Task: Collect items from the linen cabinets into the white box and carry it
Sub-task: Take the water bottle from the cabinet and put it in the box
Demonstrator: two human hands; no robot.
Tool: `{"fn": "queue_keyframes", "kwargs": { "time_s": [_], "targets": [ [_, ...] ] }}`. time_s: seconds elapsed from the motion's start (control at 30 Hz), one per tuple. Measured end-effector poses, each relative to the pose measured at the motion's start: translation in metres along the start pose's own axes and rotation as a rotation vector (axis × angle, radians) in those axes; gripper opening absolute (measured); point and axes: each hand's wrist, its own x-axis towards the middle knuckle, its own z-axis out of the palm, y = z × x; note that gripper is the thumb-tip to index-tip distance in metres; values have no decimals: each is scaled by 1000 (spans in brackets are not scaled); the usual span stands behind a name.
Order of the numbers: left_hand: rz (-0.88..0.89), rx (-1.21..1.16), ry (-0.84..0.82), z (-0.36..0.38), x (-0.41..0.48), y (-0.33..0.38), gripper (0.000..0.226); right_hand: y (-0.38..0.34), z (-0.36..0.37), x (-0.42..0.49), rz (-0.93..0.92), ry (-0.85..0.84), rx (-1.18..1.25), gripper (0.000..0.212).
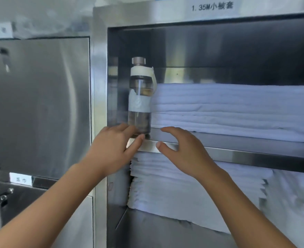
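A clear water bottle (139,97) with a white collar, strap and metal cap stands upright at the left end of the upper steel shelf (237,153). My left hand (111,145) touches the bottle's base, fingers on its left and thumb across its front. My right hand (181,149) hovers spread just right of the base, touching nothing I can see. A stack of folded white linen (228,110) fills the shelf to the bottle's right. More folded white linen (192,190) lies on the shelf below. The white box is out of view.
The open stainless cabinet (101,86) carries a label strip along its top. To the left is a closed steel door (40,104) with a small label below it, and a lower compartment with metal knobs (4,196).
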Motion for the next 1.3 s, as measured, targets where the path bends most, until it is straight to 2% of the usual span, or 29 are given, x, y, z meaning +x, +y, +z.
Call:
{"fn": "queue_keyframes", "kwargs": {
  "time_s": [0.1, 0.23, 0.37, 0.63, 0.93, 1.1, 1.3],
  "targets": [
    [-14, 52, -5, -14, 7, -5, 57, -8, -1, 17, -53, 5, 52, 47],
    [-41, 77, 15, -25, 9, -11, 60, -11, 1, 37, -48, 24, 100, 56],
    [-85, 116, 17, -28, 9, -15, 49, -12, 9, 52, -4, 16, 230, 52],
    [-97, 140, -17, -23, 6, -21, 40, -9, 28, 65, 23, 3, 295, 69],
    [-60, 245, -23, -14, 26, -18, 58, 13, 51, 124, 222, 3, 411, 83],
    [-7, 207, 20, -13, 35, -16, 50, 13, 68, 160, 227, -45, 593, 70],
    [-9, 223, 43, -9, 47, -22, 51, 10, 85, 175, 211, -26, 644, 75]
  ]
}}
